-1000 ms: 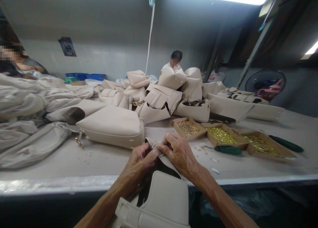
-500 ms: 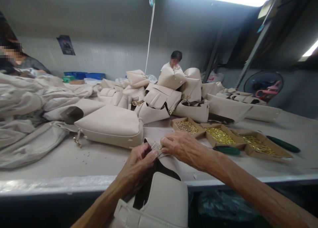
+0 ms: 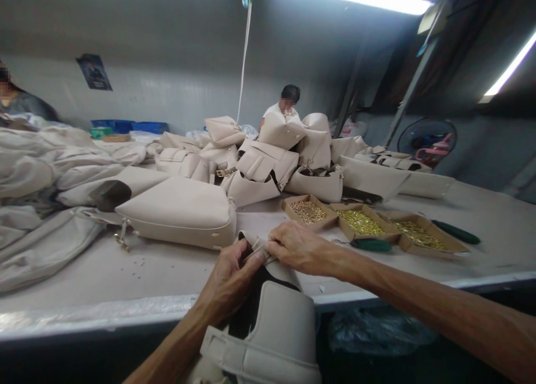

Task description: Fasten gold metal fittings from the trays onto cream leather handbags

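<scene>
A beige handbag (image 3: 288,317) with a dark inside stands at the table's front edge, its flap towards me. My left hand (image 3: 234,269) is closed on the bag's far upper edge, thumb on top, at a narrow strap there. Pinched at the same spot, my right hand (image 3: 293,247) has its fingertips on the strap (image 3: 258,249); any small metal piece between them is hidden. Just beyond, to the left, another beige handbag (image 3: 180,211) lies on its side with a gold clasp (image 3: 122,240) hanging from it.
Three cardboard trays of small gold hardware (image 3: 307,211) stand right of my hands, near a green-handled tool (image 3: 371,244) and a second green handle (image 3: 455,231). Beige bags (image 3: 268,161) are piled behind. Pale cloth (image 3: 46,172) covers the left. A co-worker (image 3: 285,108) sits beyond the pile.
The view has shifted slightly, so the scene sits further left. My hands stay on the strap; the gold piece visible by my right fingertips before is now covered.
</scene>
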`<state>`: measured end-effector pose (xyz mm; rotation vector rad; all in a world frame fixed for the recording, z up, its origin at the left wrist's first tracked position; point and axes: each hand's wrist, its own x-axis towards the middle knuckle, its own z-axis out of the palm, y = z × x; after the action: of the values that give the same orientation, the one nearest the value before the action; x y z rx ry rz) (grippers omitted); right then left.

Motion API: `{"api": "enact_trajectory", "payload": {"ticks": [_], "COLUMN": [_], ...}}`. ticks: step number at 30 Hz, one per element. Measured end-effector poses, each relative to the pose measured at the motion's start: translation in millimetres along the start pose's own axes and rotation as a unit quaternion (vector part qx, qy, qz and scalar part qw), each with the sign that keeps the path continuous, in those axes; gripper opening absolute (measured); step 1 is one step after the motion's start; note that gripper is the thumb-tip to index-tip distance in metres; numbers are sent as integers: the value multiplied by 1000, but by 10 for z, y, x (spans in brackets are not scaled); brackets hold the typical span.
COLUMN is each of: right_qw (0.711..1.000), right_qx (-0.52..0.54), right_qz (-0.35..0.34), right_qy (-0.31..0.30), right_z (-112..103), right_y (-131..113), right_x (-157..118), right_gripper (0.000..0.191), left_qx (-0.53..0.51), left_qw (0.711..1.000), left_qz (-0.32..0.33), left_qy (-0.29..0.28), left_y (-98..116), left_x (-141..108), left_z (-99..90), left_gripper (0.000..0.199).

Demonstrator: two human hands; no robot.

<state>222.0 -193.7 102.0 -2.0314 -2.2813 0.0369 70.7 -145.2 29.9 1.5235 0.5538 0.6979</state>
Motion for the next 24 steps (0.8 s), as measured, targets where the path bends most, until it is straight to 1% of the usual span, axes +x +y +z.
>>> {"api": "enact_trajectory", "payload": {"ticks": [2, 5, 7, 9, 11, 12, 14, 15, 16, 17, 18, 21, 22, 23, 24], "right_qw": [1000, 992, 986, 986, 991, 993, 992, 990, 990, 992, 996, 999, 997, 995, 994], "right_qx": [-22, -62, -85, -101, -77, -51, -2, 9, 10, 4, -1, 14, 23, 30, 32], "right_qz": [-12, -70, -88, -73, -46, -29, 6, 18, 22, 17, 6, -42, -61, -80, -100], "right_qy": [-19, -79, -111, -108, -99, -103, -129, -141, -140, -124, -94, 17, 38, 43, 33], "right_z": [-67, -176, -211, -206, -185, -180, -201, -230, -269, -316, -364, -459, -460, -444, -413], "right_y": [3, 6, -5, -21, -31, -28, -9, 5, 20, 32, 37, 2, -25, -54, -83], "right_x": [8, 18, 22, 23, 23, 24, 28, 30, 32, 33, 35, 55, 72, 96, 128], "right_gripper": [29, 27, 28, 30, 32, 32, 32, 32, 31, 32, 33, 27, 23, 21, 21], "left_qx": [-3, -12, -9, 13, 60, 83, 112, 114, 110, 102, 97, 93, 96, 99, 105], "left_qw": [1000, 1000, 1000, 999, 997, 995, 992, 992, 993, 993, 994, 994, 993, 992, 990], "left_qz": [-4, -2, 10, 28, 45, 51, 55, 53, 52, 52, 53, 59, 64, 74, 86], "left_qy": [-4, -7, -11, -10, 5, 12, 15, 11, 4, -4, -11, -25, -24, -24, -23], "left_y": [-9, -4, 5, 16, 30, 39, 60, 70, 79, 85, 89, 94, 97, 102, 110], "left_x": [0, -6, -10, -12, -9, -6, 2, 7, 12, 17, 22, 27, 26, 24, 21], "left_z": [-3, -4, 2, 12, 24, 30, 38, 40, 40, 38, 36, 34, 36, 37, 35], "left_gripper": [34, 37, 37, 33, 28, 27, 26, 26, 26, 27, 27, 30, 30, 31, 30]}}
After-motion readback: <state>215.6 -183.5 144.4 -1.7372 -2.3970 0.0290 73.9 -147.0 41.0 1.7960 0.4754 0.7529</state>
